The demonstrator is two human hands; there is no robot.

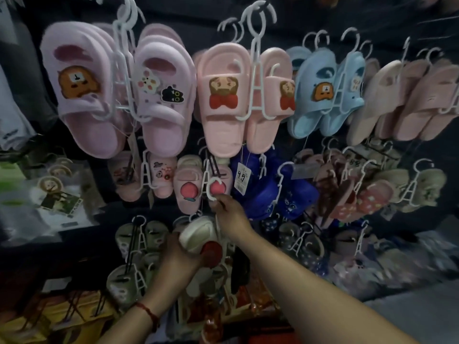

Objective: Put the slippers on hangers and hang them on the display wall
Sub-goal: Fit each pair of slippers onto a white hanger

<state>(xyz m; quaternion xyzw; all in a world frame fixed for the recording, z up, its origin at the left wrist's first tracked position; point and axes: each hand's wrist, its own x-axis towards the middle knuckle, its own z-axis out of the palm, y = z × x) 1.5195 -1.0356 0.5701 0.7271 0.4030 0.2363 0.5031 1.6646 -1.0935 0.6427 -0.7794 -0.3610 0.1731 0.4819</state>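
Right hand (229, 211) is up at the display wall (397, 21), fingers pinched tight around the white hanger (213, 191) just below its hook, and that hook sits right in front of the peach slippers (190, 187) already hanging in the middle row. The grip there is closed and narrow, fingertips only. Down below, the left hand (180, 252) is curled around the cream slipper (198, 235) with the red patch, cupping it from the side and underneath so the pair does not swing. So the slipper is on its hanger, held between both hands, close against the wall but, from what I can see, not yet hooked on anything.

Now the tricky part. I cannot make out the peg or rail the hook is heading for; it is dark there and crowded. The risk is the hook catching on the peach slippers' own hanger instead of the wall peg, which would leave both pairs tangled or pull the neighbour off. The blue slippers (280, 184) sit just beside on the right, and the price tag (242, 178) dangles near the hook, so a snag on its string looks possible too. With only fingertips on thin plastic, the hanger could twist, and if the left hand lets go before the hook seats, the slipper may slide off its prong and drop into the stock below.
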